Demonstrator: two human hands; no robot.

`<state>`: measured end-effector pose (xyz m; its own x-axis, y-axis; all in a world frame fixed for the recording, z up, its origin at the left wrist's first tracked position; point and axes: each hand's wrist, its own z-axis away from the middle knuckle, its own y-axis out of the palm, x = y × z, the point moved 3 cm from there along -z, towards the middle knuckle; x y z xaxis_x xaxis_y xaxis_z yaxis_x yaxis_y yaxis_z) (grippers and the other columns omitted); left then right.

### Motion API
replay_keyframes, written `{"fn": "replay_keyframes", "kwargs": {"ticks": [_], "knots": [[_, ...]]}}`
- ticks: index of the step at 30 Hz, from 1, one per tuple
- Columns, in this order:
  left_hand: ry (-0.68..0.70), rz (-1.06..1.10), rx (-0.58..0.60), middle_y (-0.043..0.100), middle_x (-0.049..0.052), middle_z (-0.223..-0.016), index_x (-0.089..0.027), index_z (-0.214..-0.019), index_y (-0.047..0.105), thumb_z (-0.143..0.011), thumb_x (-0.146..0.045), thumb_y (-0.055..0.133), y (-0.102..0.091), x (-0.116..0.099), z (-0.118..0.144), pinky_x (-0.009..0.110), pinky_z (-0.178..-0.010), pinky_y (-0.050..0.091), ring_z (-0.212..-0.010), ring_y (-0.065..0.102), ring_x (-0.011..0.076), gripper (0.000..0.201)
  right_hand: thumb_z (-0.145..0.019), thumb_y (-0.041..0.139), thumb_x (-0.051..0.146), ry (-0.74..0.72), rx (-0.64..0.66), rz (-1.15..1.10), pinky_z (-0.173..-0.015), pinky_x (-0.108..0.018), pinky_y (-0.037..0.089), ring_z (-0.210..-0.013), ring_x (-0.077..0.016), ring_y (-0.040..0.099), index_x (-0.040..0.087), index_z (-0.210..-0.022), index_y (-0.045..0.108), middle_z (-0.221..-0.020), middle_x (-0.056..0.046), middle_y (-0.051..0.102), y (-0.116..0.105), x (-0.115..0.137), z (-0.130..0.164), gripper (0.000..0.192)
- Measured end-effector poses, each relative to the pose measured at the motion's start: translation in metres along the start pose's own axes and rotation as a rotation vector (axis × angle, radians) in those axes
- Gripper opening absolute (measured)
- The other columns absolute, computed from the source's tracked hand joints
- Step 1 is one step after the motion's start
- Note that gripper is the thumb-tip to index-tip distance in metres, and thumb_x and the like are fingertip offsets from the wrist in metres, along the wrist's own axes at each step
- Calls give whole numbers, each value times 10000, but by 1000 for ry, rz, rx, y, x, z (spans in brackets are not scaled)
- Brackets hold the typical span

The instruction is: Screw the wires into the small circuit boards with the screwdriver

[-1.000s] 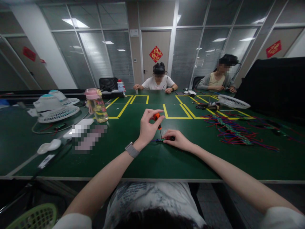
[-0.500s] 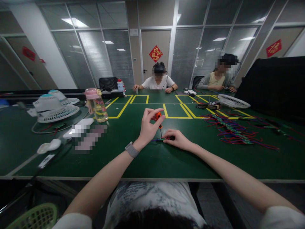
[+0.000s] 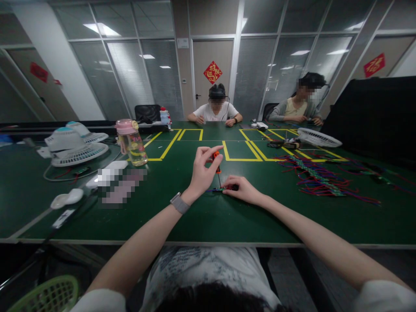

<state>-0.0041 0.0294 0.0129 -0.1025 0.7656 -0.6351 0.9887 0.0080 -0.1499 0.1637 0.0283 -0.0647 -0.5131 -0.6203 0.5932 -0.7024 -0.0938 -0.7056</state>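
Note:
My left hand (image 3: 205, 167) is closed around the orange-and-black handle of a screwdriver (image 3: 216, 157), its index finger stretched out above the handle. The shaft stands nearly upright, its tip down at a small green circuit board (image 3: 218, 190) lying on the table. My right hand (image 3: 240, 189) pinches the right end of that board and holds it against the tabletop. A dark piece with red wires shows at these fingers; its details are too small to make out.
On the right lies a row of wired circuit boards (image 3: 320, 175). A pink-lidded bottle (image 3: 132, 143) and white fans (image 3: 76, 149) stand on the left. Yellow tape (image 3: 243, 160) marks the green table (image 3: 208, 225). Two people sit across it. A dark screen (image 3: 373, 121) rises at right.
My left thumb and fingers have shifted slightly around the screwdriver handle, which has turned a little. My right hand and the board stay put. The person opposite has drawn one hand inward.

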Motion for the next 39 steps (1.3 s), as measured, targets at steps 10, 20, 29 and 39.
{"fn": "replay_keyframes", "kwargs": {"ticks": [10,20,29,39], "knots": [[-20,112,-16,617,53,-1024,-218,-1145,645,-889,-256,586,2,1,1,264,-799,549,-894,626,141,266,-816,666,284,1,6,6,-699,-284,478,-745,-162,601,164,-928,743,-837,-57,636,1,-2,0,181],[-47,225,70,580,87,-1231,-250,-1336,500,-973,-269,413,9,7,1,333,-870,556,-987,638,159,374,-818,663,286,4,11,-1,-704,-289,481,-762,-168,604,162,-937,742,-835,-59,638,-1,1,0,190],[52,-32,-16,506,46,-1022,-253,-1138,663,-866,-311,624,2,0,3,234,-777,537,-941,569,141,281,-814,670,301,-7,-4,-7,-689,-283,477,-737,-162,600,165,-918,744,-825,-53,634,0,0,0,187],[34,50,-15,585,48,-1009,-235,-1138,657,-878,-301,610,3,0,3,245,-770,550,-897,606,137,272,-810,669,294,-5,-2,-11,-712,-291,484,-755,-169,610,171,-919,745,-840,-55,641,0,-1,0,180]]}}
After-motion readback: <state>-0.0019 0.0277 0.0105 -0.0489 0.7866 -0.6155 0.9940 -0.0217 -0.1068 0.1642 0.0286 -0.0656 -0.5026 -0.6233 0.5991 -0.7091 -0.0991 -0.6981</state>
